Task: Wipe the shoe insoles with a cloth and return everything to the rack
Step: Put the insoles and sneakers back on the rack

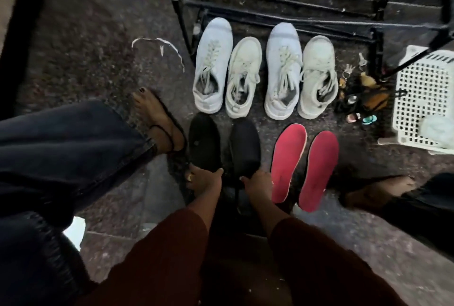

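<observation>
The floor (98, 43) carries everything. The rack (270, 14) stands at its far edge, with four white shoes (213, 65) lined up before it. Nearer lie two red insoles (288, 163) and two black insoles (204, 141). The left hand (205, 181) grips one black heel end and the right hand (258, 180) grips the other. If lifted this way, the limp toes may drag over grit, and with the shoe pairs interleaved the insoles could go back mismatched.
</observation>
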`<action>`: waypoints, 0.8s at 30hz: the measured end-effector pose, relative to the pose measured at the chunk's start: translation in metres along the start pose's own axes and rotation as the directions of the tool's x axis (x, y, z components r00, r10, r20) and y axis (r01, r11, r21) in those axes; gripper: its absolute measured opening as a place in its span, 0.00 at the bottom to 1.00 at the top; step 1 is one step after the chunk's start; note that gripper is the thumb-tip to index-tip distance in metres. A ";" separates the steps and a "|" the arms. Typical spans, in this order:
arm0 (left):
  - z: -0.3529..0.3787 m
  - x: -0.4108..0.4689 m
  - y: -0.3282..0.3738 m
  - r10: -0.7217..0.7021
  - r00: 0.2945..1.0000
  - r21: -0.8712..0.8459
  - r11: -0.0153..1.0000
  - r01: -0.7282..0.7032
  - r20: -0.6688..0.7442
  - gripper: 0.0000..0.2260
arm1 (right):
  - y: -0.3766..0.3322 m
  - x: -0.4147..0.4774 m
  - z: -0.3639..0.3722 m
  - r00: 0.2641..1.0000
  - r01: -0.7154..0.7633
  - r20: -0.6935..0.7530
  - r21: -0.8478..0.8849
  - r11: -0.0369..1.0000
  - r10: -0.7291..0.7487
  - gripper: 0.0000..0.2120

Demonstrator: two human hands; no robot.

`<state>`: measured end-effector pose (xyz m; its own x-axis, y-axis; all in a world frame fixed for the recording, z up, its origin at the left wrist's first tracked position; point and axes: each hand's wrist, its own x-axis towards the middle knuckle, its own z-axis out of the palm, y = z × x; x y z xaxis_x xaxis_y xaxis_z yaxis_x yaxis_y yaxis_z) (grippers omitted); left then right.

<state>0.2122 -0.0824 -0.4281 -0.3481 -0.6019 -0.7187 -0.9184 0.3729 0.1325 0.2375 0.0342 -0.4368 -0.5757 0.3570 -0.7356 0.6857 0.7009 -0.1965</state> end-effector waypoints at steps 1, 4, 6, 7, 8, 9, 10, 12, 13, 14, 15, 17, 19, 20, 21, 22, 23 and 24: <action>0.002 0.004 -0.001 -0.024 1.000 -0.005 1.000 0.024 0.000 0.45 | -0.004 -0.002 0.004 1.000 -0.016 -0.012 -0.015 1.000 0.016 0.33; 0.008 0.009 0.000 -0.068 0.998 0.013 0.998 0.068 -0.006 0.47 | -0.015 -0.003 0.015 0.996 -0.076 -0.060 -0.080 0.994 0.071 0.43; 0.010 0.009 0.001 -0.059 0.998 0.045 0.997 0.059 -0.006 0.47 | -0.022 -0.001 0.020 0.992 -0.116 -0.073 -0.148 0.982 0.106 0.47; 0.010 0.008 0.002 -0.052 0.999 0.051 0.997 0.052 -0.001 0.47 | -0.024 0.000 0.022 0.989 -0.140 -0.080 -0.173 0.975 0.128 0.48; 0.010 0.007 0.002 -0.046 0.999 0.055 0.997 0.046 0.003 0.48 | -0.027 0.000 0.022 0.983 -0.175 -0.086 -0.172 0.970 0.162 0.47; 0.010 0.006 0.002 -0.041 0.999 0.057 0.998 0.041 0.011 0.49 | -0.029 0.000 0.022 0.975 -0.213 -0.092 -0.137 0.967 0.201 0.46; 0.011 0.006 0.002 -0.039 0.999 0.059 0.998 0.037 0.019 0.49 | -0.030 0.000 0.021 0.967 -0.243 -0.096 -0.089 0.966 0.235 0.44; 0.010 0.005 0.002 -0.040 0.999 0.048 0.998 0.039 0.037 0.47 | -0.030 0.001 0.019 0.966 -0.249 -0.080 -0.025 0.968 0.247 0.41; 0.009 0.004 0.002 -0.047 0.998 0.027 0.999 0.045 0.045 0.45 | -0.028 0.000 0.017 0.971 -0.233 -0.055 -0.027 0.972 0.231 0.41; 0.009 0.003 0.002 -0.045 0.998 -0.008 0.999 0.045 0.049 0.43 | -0.026 -0.001 0.016 0.977 -0.209 -0.034 -0.025 0.977 0.209 0.41; 0.008 0.001 0.002 -0.036 0.998 -0.047 0.998 0.038 0.048 0.43 | -0.023 -0.003 0.013 0.981 -0.195 -0.020 -0.004 0.981 0.195 0.40; 0.007 -0.003 0.001 0.005 1.000 -0.108 0.994 -0.002 0.026 0.43 | -0.017 -0.010 0.009 0.983 -0.183 -0.002 0.081 0.980 0.184 0.38; 0.006 -0.012 -0.002 0.037 0.999 -0.140 0.989 -0.037 -0.005 0.43 | -0.012 -0.020 0.003 0.989 -0.138 -0.027 0.163 0.977 0.144 0.36; 0.004 -0.016 -0.003 0.051 0.999 -0.157 0.986 -0.053 -0.020 0.43 | -0.011 -0.026 0.001 0.993 -0.100 -0.044 0.190 0.977 0.110 0.34; 0.003 -0.021 -0.003 0.066 0.997 -0.182 0.981 -0.071 -0.032 0.42 | -0.010 -0.032 -0.002 0.995 -0.062 -0.062 0.220 0.974 0.078 0.33; 0.001 -0.027 -0.003 0.084 0.995 -0.209 0.974 -0.091 -0.046 0.42 | -0.009 -0.036 -0.005 0.995 -0.031 -0.084 0.263 0.964 0.055 0.32; 0.000 -0.032 -0.002 0.099 0.993 -0.234 0.966 -0.110 -0.061 0.42 | -0.009 -0.040 -0.008 0.994 -0.003 -0.103 0.313 0.950 0.037 0.30; -0.001 -0.037 0.000 0.114 0.990 -0.253 0.959 -0.131 -0.079 0.42 | -0.010 -0.043 -0.012 0.993 0.019 -0.118 0.356 0.934 0.025 0.29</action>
<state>0.2252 -0.0609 -0.4002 -0.4644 -0.6093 -0.6427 -0.8825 0.2574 0.3936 0.2502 0.0191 -0.3954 -0.6068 0.4453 -0.6584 0.7885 0.4419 -0.4278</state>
